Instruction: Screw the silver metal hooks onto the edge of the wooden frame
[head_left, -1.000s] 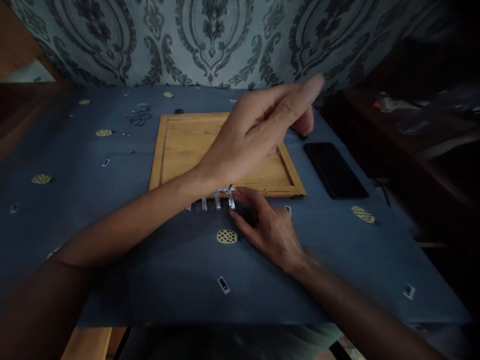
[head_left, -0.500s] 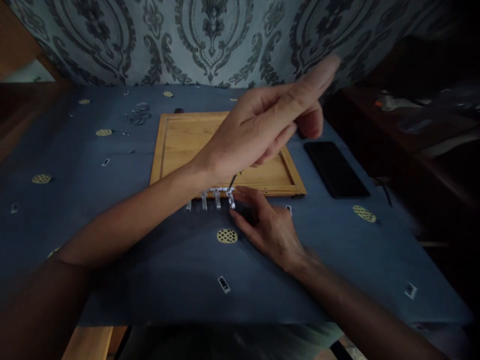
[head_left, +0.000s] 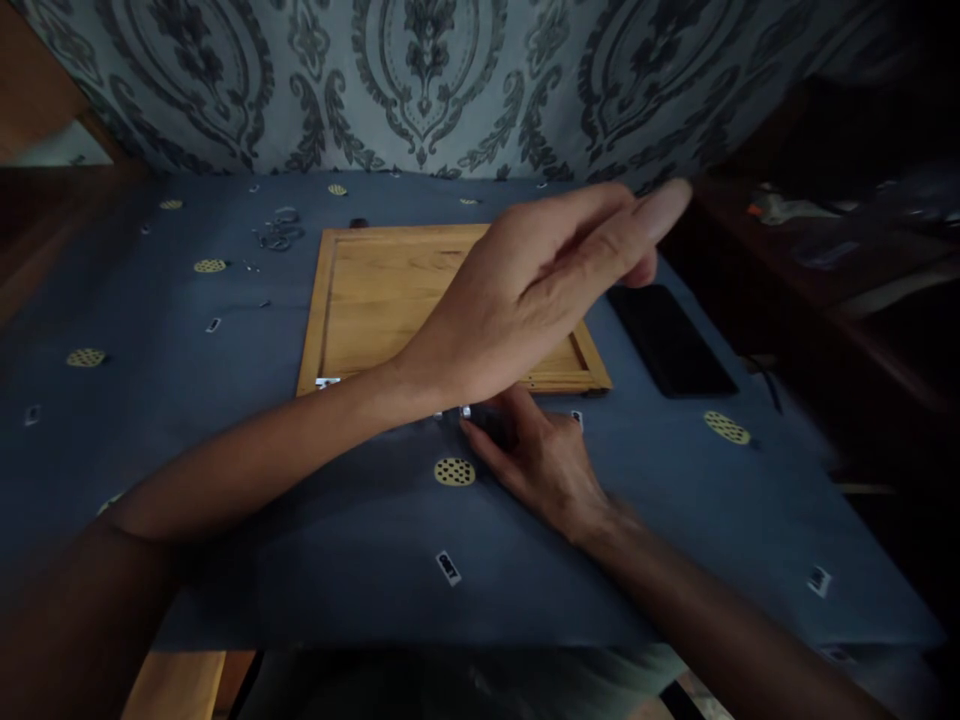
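A framed wooden panel (head_left: 390,290) lies flat on the blue tablecloth. My left hand (head_left: 547,270) is over its near right part, fingers curled and thumb stretched out; the screwdriver whose shaft showed earlier is hidden beneath it. My right hand (head_left: 536,450) rests at the panel's near edge. Its thumb and fingers close around the end of a small silver metal fitting (head_left: 466,411), mostly covered by my left hand. Another silver fitting (head_left: 328,382) shows at the panel's near left corner; those between are mostly behind my left forearm.
A black phone (head_left: 671,340) lies right of the panel. Small metal pieces (head_left: 277,230) lie at the back left of the tablecloth (head_left: 337,540). A patterned curtain (head_left: 420,90) hangs behind the table, and a dark shelf (head_left: 825,270) with clutter stands at the right.
My left hand has rolled over and come down nearer, now covering the screwdriver shaft and most of the fittings. My right hand has stayed in place.
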